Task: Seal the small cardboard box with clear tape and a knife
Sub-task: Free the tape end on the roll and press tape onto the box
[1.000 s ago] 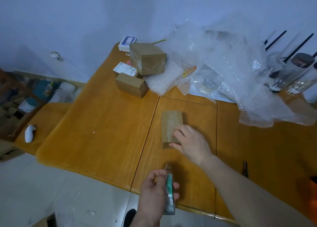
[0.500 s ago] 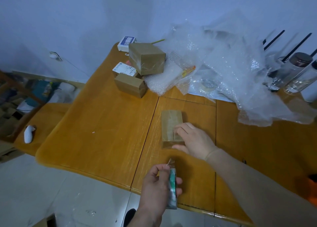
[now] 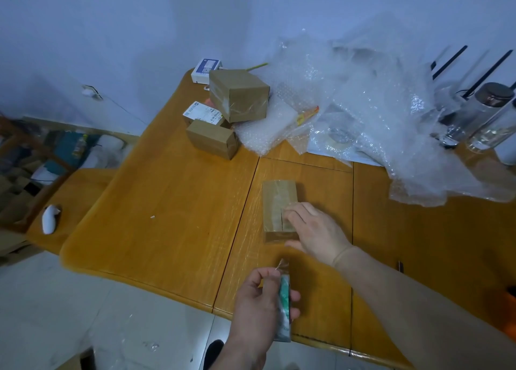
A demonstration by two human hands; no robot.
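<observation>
The small flat cardboard box (image 3: 279, 202) lies on the wooden table (image 3: 173, 216), with clear tape over its top. My right hand (image 3: 315, 230) rests on the box's near right part, fingers flat on its top and thumb at the near edge. My left hand (image 3: 259, 305) is below it at the table's front edge, gripping a roll of clear tape (image 3: 284, 308) with a green-and-white core. A loose end of tape sticks up from the roll by my fingertips. A dark thin object (image 3: 401, 266), possibly the knife, lies on the table just right of my right forearm.
Two sealed cardboard boxes (image 3: 237, 95) (image 3: 212, 139), a labelled parcel (image 3: 202, 112) and a white-blue carton (image 3: 206, 69) sit at the far left. Bubble wrap (image 3: 377, 112) covers the far right, with glass bottles (image 3: 480, 112) beyond. A wooden stool (image 3: 75, 196) holds a white object (image 3: 50, 218).
My right hand slid slightly away from me along the box top. My left hand with the tape roll rose a little closer to the box.
</observation>
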